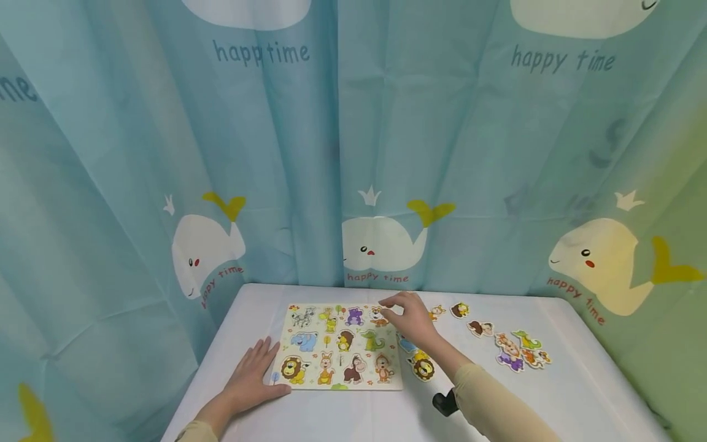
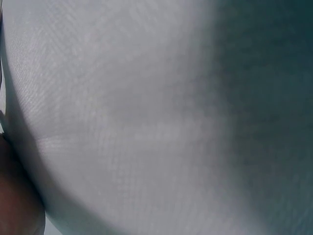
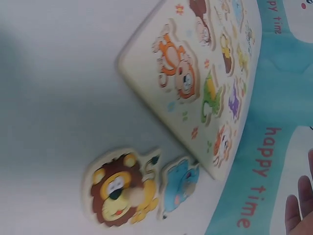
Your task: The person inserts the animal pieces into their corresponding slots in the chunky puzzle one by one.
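A flat wooden animal puzzle board (image 1: 317, 384) lies on the white table, with zebra, giraffe, hippo, tiger and other animal shapes on it. My left hand (image 1: 250, 376) rests on the table at the board's left side, fingers extended, its thumb at the lower left corner. Over the top right corner, near the tiger picture (image 1: 378, 316), hovers my right hand (image 1: 411, 320); its thumb and forefinger stand apart and I see nothing held. Right of the board lie a lion piece (image 3: 117, 188) and a blue elephant piece (image 3: 177, 185), both knobbed, below that hand.
More loose pieces lie to the right: a kangaroo (image 1: 437, 313), a hedgehog (image 1: 459, 310), a gorilla (image 1: 480, 329) and a cluster with a crocodile (image 1: 526, 339) and a purple hippo (image 1: 510, 362). A black object (image 1: 445, 403) sits by the right forearm. A blue whale-print curtain (image 1: 309, 184) hangs behind.
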`<state>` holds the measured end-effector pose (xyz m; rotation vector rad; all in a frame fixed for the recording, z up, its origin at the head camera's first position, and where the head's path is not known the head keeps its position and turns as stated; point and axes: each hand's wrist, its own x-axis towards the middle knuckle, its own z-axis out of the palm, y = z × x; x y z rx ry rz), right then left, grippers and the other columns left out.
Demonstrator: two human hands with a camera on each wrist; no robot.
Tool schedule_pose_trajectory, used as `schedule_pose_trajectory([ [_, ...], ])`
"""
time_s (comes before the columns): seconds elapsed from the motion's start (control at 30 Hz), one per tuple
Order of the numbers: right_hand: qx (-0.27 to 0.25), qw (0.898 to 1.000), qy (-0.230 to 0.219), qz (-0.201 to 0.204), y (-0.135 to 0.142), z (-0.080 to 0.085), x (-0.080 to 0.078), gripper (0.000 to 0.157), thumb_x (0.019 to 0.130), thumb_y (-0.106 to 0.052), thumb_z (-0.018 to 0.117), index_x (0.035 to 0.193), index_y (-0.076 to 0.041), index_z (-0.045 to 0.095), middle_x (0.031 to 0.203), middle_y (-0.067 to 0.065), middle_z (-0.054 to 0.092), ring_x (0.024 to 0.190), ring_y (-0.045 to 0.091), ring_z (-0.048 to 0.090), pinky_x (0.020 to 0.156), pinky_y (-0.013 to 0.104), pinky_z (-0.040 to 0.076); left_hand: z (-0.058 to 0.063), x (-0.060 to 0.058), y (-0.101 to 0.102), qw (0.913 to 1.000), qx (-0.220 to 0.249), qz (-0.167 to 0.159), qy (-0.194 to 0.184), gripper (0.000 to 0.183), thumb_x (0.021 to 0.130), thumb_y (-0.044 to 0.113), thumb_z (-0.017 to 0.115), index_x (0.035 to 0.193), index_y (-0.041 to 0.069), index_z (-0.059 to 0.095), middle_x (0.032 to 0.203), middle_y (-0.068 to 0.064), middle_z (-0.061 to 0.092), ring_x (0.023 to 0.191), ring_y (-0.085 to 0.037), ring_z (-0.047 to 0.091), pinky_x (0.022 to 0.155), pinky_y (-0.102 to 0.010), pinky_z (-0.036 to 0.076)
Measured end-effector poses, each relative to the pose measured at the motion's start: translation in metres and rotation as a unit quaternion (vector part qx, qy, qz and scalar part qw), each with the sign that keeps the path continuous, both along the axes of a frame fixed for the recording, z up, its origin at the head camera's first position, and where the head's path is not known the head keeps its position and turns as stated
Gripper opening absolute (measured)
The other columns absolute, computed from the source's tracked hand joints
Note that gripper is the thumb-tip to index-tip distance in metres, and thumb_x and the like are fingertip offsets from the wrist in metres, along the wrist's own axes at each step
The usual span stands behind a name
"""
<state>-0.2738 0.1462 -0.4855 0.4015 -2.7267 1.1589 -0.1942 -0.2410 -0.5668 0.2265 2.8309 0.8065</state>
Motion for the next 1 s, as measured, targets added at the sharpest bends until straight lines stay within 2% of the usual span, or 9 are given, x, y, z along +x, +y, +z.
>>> schedule_pose_trajectory([
  [0.33,0.012,0.999,0.004,-0.030,0.023,-0.006,0.017,0.017,0.094,-0.023,0.076,0.111,-0.021,0.080,0.104,-0.009,0.068,0.108,0.022,0.058,0.080,0.040,0.049,-0.004,-0.003,-0.001,1.0000,-0.001,-0.004,0.004,0.115,0.076,0.067,0.077,0.160,0.003,0.030,0.167,-0.025,0.016,0.154,-0.045,0.008,0.125,-0.060,0.005],
  [0.47,0.013,0.999,-0.007,-0.035,0.031,-0.010,0.022,0.020,0.094,-0.024,0.076,0.112,-0.018,0.080,0.103,-0.010,0.067,0.109,0.025,0.059,0.082,0.042,0.050,-0.004,-0.002,-0.002,1.0000,-0.005,-0.001,0.001,0.115,0.077,0.068,0.076,0.160,0.003,0.030,0.167,-0.024,0.015,0.154,-0.045,0.007,0.125,-0.059,0.004],
  [0.6,0.012,0.999,-0.009,-0.033,0.044,-0.015,0.029,0.019,0.093,-0.022,0.077,0.112,-0.018,0.080,0.103,-0.009,0.068,0.112,0.026,0.060,0.091,0.047,0.050,-0.003,0.000,-0.003,1.0000,0.000,-0.002,0.001,0.115,0.077,0.066,0.077,0.160,0.002,0.030,0.167,-0.025,0.016,0.154,-0.046,0.006,0.125,-0.060,0.005],
  [0.77,0.028,0.999,0.024,-0.039,0.070,-0.021,0.037,0.018,0.092,-0.018,0.078,0.110,-0.015,0.080,0.105,-0.004,0.072,0.112,0.028,0.061,0.097,0.053,0.048,-0.003,0.001,-0.002,1.0000,-0.002,-0.006,0.004,0.114,0.078,0.065,0.077,0.160,0.002,0.030,0.167,-0.025,0.015,0.154,-0.046,0.006,0.125,-0.060,0.005],
  [1.0,0.097,0.989,0.084,-0.074,0.119,-0.030,0.050,0.016,0.091,-0.015,0.078,0.106,-0.012,0.080,0.103,0.003,0.072,0.108,0.034,0.061,0.091,0.057,0.048,-0.002,-0.001,-0.001,0.9999,-0.008,-0.010,0.007,0.112,0.078,0.063,0.077,0.160,0.003,0.030,0.167,-0.025,0.016,0.154,-0.045,0.006,0.125,-0.059,0.005],
])
